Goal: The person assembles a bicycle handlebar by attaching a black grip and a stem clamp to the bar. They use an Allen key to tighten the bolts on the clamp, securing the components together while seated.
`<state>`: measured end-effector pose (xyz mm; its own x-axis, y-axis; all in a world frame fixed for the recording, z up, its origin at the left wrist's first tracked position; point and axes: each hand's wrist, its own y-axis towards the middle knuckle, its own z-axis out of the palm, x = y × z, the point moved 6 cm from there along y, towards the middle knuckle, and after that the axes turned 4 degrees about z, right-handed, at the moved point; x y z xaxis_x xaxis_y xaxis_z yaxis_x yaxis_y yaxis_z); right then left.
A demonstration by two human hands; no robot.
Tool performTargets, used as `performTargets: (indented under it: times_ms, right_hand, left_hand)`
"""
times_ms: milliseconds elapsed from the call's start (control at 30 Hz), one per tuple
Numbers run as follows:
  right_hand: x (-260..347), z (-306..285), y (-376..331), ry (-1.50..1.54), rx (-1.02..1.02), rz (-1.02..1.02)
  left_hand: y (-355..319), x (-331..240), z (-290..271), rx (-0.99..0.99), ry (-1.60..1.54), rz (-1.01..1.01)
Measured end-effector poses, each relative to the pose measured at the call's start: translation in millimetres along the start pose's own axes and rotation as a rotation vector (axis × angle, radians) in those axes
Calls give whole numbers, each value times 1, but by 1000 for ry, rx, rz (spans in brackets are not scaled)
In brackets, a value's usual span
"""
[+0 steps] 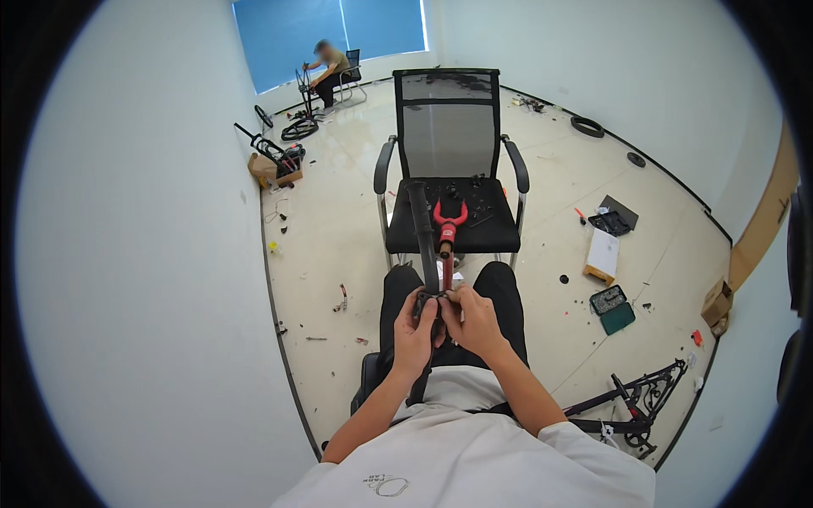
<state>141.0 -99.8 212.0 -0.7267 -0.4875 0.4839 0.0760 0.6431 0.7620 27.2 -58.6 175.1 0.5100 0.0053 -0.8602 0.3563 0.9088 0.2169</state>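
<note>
I hold a long black bar (423, 222) that looks like a bicycle handlebar, upright between my knees. Its top reaches over the chair seat and its lower end lies against my lap. My left hand (413, 337) is closed round the bar at a dark clamp-like part. Beside it, my right hand (471, 320) pinches at the same spot, its thumb close to the left thumb. The fingers hide most of that part. Just beyond my hands, a red bicycle fork (449, 222) rests at the front of the seat with its prongs pointing away.
A black mesh chair (457, 241) faces me, with small dark parts on its seat. On the right lie an open green parts case (616, 317), a white box (602, 252) and a black bicycle frame (627, 415). Far left, a person (333, 72) sits near bicycle parts.
</note>
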Motion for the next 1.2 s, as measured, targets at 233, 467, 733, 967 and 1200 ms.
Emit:
performTargets:
  times_ms: [233,467,733,967,1200]
  right_hand:
    - [18,-23,14,78,112,-39]
    - [16,-30,12,-67,211,-146]
    - [2,-14,9,-141,220,-197]
    - [2,-9,15,-103,209,-202]
    - [2,1,9,-85,88,-156]
  left_hand:
    - [0,-2,2,36,7,13]
    - [-2,-1,7,59,9,-6]
    - [0,0,5,39,49,-13]
    - [1,-1,1,23,50,5]
    - [2,-1,-2,-6,46,16]
